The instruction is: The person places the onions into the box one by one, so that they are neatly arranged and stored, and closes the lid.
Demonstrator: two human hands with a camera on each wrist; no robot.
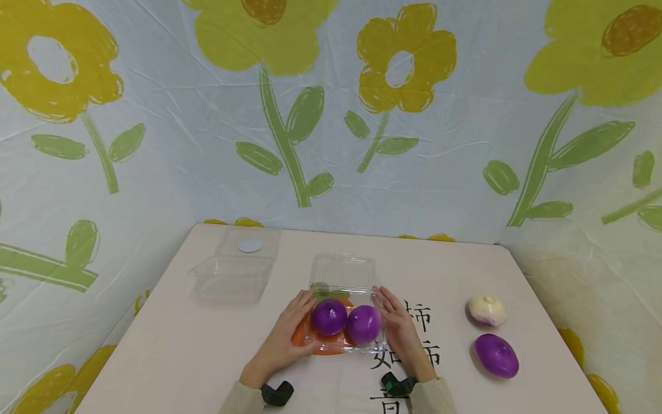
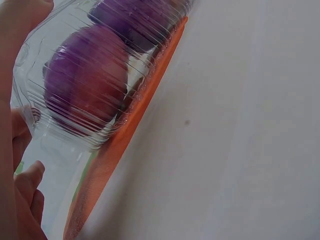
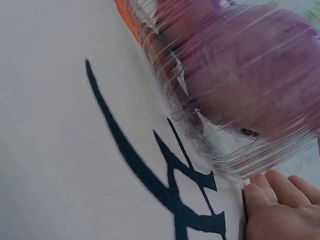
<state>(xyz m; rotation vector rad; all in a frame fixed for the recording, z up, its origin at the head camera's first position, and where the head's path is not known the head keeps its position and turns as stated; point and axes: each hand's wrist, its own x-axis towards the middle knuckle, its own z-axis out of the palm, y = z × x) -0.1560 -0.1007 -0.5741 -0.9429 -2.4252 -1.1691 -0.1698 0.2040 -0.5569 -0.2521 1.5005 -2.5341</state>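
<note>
A clear plastic clamshell box [image 1: 343,349] with its lid tipped back holds two shiny round purple vegetables that look like onions, one on the left [image 1: 328,317] and one on the right [image 1: 364,325]. My left hand [image 1: 287,330] grips the box's left side, thumb by the front corner, fingers farther back. Along the right wall rests my right hand [image 1: 403,330], its fingers fairly straight; the right wrist view shows fingertips [image 3: 257,192] low by the box's corner. Under the box lies an orange print [image 2: 107,167] with green leaves.
Another clear box [image 1: 233,276], lid raised, stands at the back left. To the right lie a white-and-purple vegetable [image 1: 487,310] and an oval purple one [image 1: 496,356]. Black written characters [image 1: 390,402] mark the table. A flowered cloth [image 1: 439,190] hangs behind.
</note>
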